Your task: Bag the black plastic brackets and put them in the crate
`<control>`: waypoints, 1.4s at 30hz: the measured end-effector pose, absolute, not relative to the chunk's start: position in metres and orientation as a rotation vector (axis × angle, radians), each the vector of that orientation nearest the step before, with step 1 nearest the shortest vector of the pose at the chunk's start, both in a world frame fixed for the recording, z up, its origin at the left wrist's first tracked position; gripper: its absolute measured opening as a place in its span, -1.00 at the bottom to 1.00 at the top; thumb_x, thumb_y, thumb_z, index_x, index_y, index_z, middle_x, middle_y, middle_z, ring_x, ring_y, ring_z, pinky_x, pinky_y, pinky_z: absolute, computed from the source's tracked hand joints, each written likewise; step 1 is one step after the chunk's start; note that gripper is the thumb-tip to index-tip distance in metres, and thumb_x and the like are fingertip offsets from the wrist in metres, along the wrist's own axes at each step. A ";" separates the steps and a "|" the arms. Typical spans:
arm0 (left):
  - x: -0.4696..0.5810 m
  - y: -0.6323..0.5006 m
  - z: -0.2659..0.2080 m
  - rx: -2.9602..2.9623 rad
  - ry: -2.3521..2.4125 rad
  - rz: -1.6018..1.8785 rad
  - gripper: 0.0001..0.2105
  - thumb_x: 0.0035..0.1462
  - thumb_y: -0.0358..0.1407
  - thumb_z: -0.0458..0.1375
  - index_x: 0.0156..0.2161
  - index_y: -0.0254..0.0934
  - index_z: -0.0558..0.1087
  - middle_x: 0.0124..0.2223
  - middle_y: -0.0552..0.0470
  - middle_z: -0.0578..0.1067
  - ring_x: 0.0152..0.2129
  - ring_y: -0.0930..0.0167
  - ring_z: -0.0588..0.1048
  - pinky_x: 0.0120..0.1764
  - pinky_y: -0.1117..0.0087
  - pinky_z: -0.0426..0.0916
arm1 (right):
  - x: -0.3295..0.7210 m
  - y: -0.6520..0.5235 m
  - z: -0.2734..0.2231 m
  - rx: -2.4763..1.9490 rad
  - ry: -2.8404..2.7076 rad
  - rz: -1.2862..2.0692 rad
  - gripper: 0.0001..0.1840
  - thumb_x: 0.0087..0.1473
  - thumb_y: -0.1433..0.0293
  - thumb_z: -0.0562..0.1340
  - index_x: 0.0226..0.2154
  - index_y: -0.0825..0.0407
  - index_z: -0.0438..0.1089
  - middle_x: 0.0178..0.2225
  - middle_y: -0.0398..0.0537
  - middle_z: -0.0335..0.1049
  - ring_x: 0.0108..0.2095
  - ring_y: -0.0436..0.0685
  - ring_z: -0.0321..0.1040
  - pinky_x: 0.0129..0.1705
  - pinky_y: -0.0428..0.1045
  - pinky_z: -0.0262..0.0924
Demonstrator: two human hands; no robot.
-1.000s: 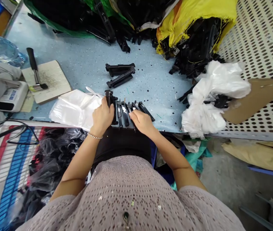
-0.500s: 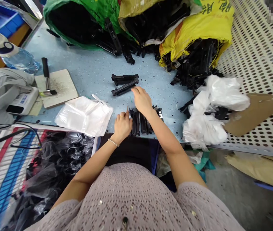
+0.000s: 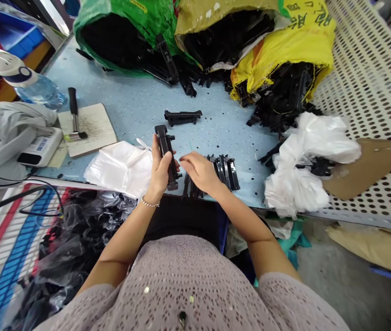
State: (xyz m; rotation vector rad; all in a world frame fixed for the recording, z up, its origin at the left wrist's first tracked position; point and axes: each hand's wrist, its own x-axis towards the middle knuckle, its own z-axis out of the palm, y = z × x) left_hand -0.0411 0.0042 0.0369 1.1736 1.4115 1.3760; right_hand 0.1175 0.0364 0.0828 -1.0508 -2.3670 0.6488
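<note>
My left hand (image 3: 161,171) is wrapped round a long black plastic part (image 3: 166,151) with short pegs along its right side, held tilted above the table. My right hand (image 3: 200,172) hovers just right of it, fingers loosely stretched toward the part and apart from it, with nothing visible in them. Under and beside my right hand lies a row of similar black parts (image 3: 228,172), partly hidden by that hand. Another black part (image 3: 183,117) lies alone farther back. A stack of clear plastic bags (image 3: 117,168) rests left of my left hand.
Green (image 3: 136,27), tan (image 3: 195,20) and yellow sacks (image 3: 306,41) spill black parts at the back. A brush (image 3: 74,115) lies on a board (image 3: 97,133) near a water bottle (image 3: 40,87). White plastic bags (image 3: 295,184) sit by a perforated panel (image 3: 364,92) at right.
My left hand has left the row, moved up and left, and now holds a black part. The slanted part near the back piece is gone from its spot. My right hand has drawn back toward me.
</note>
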 end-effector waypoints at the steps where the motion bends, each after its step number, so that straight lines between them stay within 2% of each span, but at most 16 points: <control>1: -0.041 -0.002 0.045 1.168 1.377 1.348 -0.29 0.39 0.04 -0.07 0.50 0.01 -0.24 0.06 -0.17 0.52 -0.24 0.26 0.62 -0.14 0.11 0.57 | 0.124 0.036 0.084 -1.085 -2.318 0.615 -0.64 0.48 0.15 -0.03 -0.07 -0.03 0.38 -0.14 0.05 0.45 -0.09 0.20 0.39 -0.07 0.06 0.26; 4: -0.038 -0.022 0.064 1.145 1.233 1.262 -0.32 0.35 0.06 -0.05 0.49 -0.01 -0.06 -0.08 -0.13 0.56 -0.35 0.27 0.62 -0.25 0.13 0.60 | 0.137 0.052 0.084 -1.138 -2.300 0.473 -0.50 0.43 -0.01 -0.07 -0.09 -0.02 0.37 -0.12 0.12 0.42 -0.05 0.26 0.36 -0.05 0.11 0.26; 7: -0.034 -0.035 0.071 1.158 1.136 1.207 -0.32 0.34 0.06 -0.05 0.48 -0.06 0.01 -0.14 -0.12 0.57 -0.34 0.25 0.63 -0.23 0.10 0.60 | 0.137 0.063 0.078 -1.044 -2.339 0.533 -0.36 0.36 -0.17 -0.12 -0.29 -0.04 0.34 -0.24 0.11 0.40 -0.13 0.27 0.36 -0.07 0.13 0.26; 11: -0.032 -0.045 0.066 1.138 1.072 1.181 -0.24 0.32 0.07 0.06 0.51 0.03 -0.11 -0.10 -0.09 0.55 -0.36 0.26 0.61 -0.25 0.11 0.58 | 0.124 0.045 0.071 -1.053 -1.986 0.984 -0.30 0.27 -0.30 -0.13 -0.46 -0.08 0.18 -0.48 -0.09 0.25 -0.41 0.13 0.26 -0.29 0.05 0.22; 14: -0.029 -0.049 0.061 1.163 1.063 1.229 -0.16 0.28 0.02 0.19 0.51 0.04 -0.14 -0.10 -0.07 0.54 -0.41 0.30 0.57 -0.31 0.20 0.54 | 0.118 0.029 0.069 -1.089 -1.603 1.477 -0.28 0.21 -0.35 -0.09 -0.54 -0.09 0.04 -0.63 -0.23 0.02 -0.61 0.03 0.00 -0.54 -0.03 0.02; 16: -0.027 -0.051 0.061 1.114 1.025 1.245 -0.16 0.27 -0.02 0.22 0.51 0.05 -0.10 -0.11 -0.06 0.54 -0.45 0.34 0.54 -0.38 0.27 0.50 | 0.122 0.026 0.072 -1.094 -1.592 1.668 -0.27 0.22 -0.34 -0.13 -0.57 -0.09 0.00 -0.68 -0.27 -0.09 -0.66 0.00 -0.12 -0.61 -0.04 -0.09; 18: -0.027 -0.050 0.065 0.990 0.945 1.229 -0.21 0.27 -0.03 0.21 0.49 0.07 -0.04 -0.11 -0.06 0.54 -0.50 0.38 0.53 -0.46 0.33 0.47 | 0.133 0.029 0.080 -1.115 -1.805 1.535 -0.29 0.28 -0.28 -0.16 -0.54 -0.07 0.09 -0.65 -0.22 0.03 -0.63 0.02 -0.01 -0.57 -0.04 -0.01; 21: -0.030 -0.046 0.074 0.813 0.828 1.181 -0.22 0.23 -0.02 0.22 0.47 0.04 0.02 -0.16 -0.04 0.54 -0.58 0.41 0.51 -0.57 0.38 0.43 | 0.154 0.040 0.095 -1.080 -2.220 0.820 -0.36 0.34 -0.19 -0.07 -0.37 -0.02 0.28 -0.41 -0.03 0.33 -0.37 0.14 0.28 -0.33 0.03 0.22; 24: -0.032 -0.045 0.083 0.698 0.736 1.063 -0.21 0.18 0.00 0.23 0.44 -0.07 0.06 -0.27 0.02 0.52 -0.63 0.41 0.50 -0.64 0.39 0.41 | 0.169 0.053 0.105 -0.861 -2.550 0.367 -0.43 0.34 -0.14 0.02 -0.30 0.00 0.34 -0.29 0.08 0.39 -0.21 0.24 0.31 -0.17 0.14 0.25; 26: -0.031 -0.050 0.087 0.663 0.694 0.983 -0.21 0.18 0.02 0.21 0.43 -0.12 0.05 -0.30 0.04 0.51 -0.64 0.41 0.49 -0.66 0.40 0.40 | 0.172 0.055 0.106 -0.750 -2.627 0.396 -0.43 0.30 -0.16 0.08 -0.35 -0.01 0.34 -0.35 0.04 0.37 -0.26 0.23 0.30 -0.18 0.15 0.24; 29: -0.023 -0.064 0.089 0.730 0.778 1.059 -0.19 0.22 -0.04 0.21 0.47 -0.06 -0.03 -0.25 0.02 0.53 -0.59 0.42 0.51 -0.59 0.41 0.44 | 0.163 0.042 0.099 -0.857 -2.365 0.764 -0.36 0.21 -0.25 0.11 -0.45 -0.04 0.29 -0.46 -0.05 0.28 -0.37 0.16 0.26 -0.28 0.09 0.22; 34: -0.019 -0.070 0.085 0.897 0.949 1.207 -0.18 0.22 -0.13 0.26 0.49 -0.01 -0.01 -0.15 -0.05 0.55 -0.39 0.29 0.60 -0.41 0.31 0.53 | 0.148 0.014 0.090 -1.063 -1.968 1.194 -0.25 0.34 -0.22 -0.24 -0.49 -0.05 0.22 -0.61 -0.18 0.12 -0.60 0.04 0.09 -0.52 -0.02 0.09; 36: -0.023 -0.064 0.084 0.864 0.920 1.196 -0.22 0.24 -0.09 0.21 0.48 -0.02 0.02 -0.15 -0.07 0.54 -0.42 0.29 0.60 -0.44 0.27 0.53 | 0.152 0.018 0.094 -1.046 -2.089 1.054 -0.29 0.35 -0.21 -0.17 -0.43 -0.03 0.28 -0.53 -0.13 0.26 -0.52 0.07 0.21 -0.45 -0.01 0.16; 38: -0.027 -0.058 0.084 0.832 0.875 1.176 -0.26 0.25 -0.05 0.18 0.46 -0.05 0.06 -0.18 -0.06 0.53 -0.51 0.33 0.57 -0.49 0.27 0.51 | 0.161 0.028 0.099 -1.004 -2.238 0.726 -0.34 0.31 -0.22 -0.03 -0.34 -0.01 0.34 -0.38 -0.03 0.40 -0.36 0.14 0.33 -0.31 0.03 0.22; 40: -0.027 -0.056 0.085 0.814 0.837 1.147 -0.28 0.24 -0.04 0.17 0.44 -0.07 0.10 -0.22 -0.05 0.53 -0.57 0.37 0.53 -0.56 0.31 0.47 | 0.167 0.040 0.101 -0.908 -2.375 0.436 -0.36 0.26 -0.24 0.06 -0.33 0.00 0.36 -0.33 0.04 0.43 -0.28 0.20 0.35 -0.24 0.08 0.22; 42: -0.024 -0.056 0.084 0.808 0.829 1.132 -0.27 0.23 -0.04 0.19 0.44 -0.06 0.09 -0.22 -0.04 0.53 -0.58 0.38 0.52 -0.60 0.35 0.43 | 0.170 0.046 0.098 -0.841 -2.439 0.329 -0.37 0.29 -0.21 0.03 -0.37 0.00 0.35 -0.36 0.05 0.41 -0.30 0.21 0.34 -0.25 0.08 0.19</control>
